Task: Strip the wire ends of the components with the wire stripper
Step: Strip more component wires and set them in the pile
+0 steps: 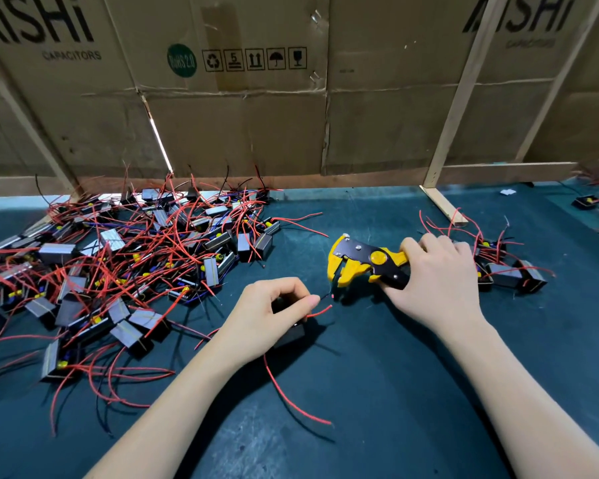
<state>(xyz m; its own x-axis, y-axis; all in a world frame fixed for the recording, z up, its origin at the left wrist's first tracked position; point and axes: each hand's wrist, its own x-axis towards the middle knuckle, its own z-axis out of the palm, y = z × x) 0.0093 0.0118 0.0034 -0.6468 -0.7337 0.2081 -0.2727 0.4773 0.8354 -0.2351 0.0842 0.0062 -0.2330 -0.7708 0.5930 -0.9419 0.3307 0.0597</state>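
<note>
Stripping is mid-batch, judging by the head view, the only 1 given. Left hand [268,314] pinches 1 thin wire end [325,296] between thumb and forefinger, with 1 black component [293,335] tucked under its palm on the green mat [377,392]. That wire tip sits just below the open jaws of the wire stripper [367,262], near them but not yet in them. Right hand [436,280] is wrapped around the stripper's handles, grasping the tool; handles don't look squeezed. A second red lead [320,311] pokes out of the left hand's grip, and 1 long red lead [291,397] trails toward the camera.

Progress, my read: big pile [118,271] on the left looks like the to-do stock, small pile [502,267] behind the right hand looks like the done stock. If so, most of the job is left. Can't see bare copper on any end at this size, so that's unconfirmed.

Counts:
- stripper: 1
- component in hand: 1
- small pile: about 3 or 4 units visible
- big pile: dozens, too tangled to count
- 2 more units at the far right edge [585,202]
</note>
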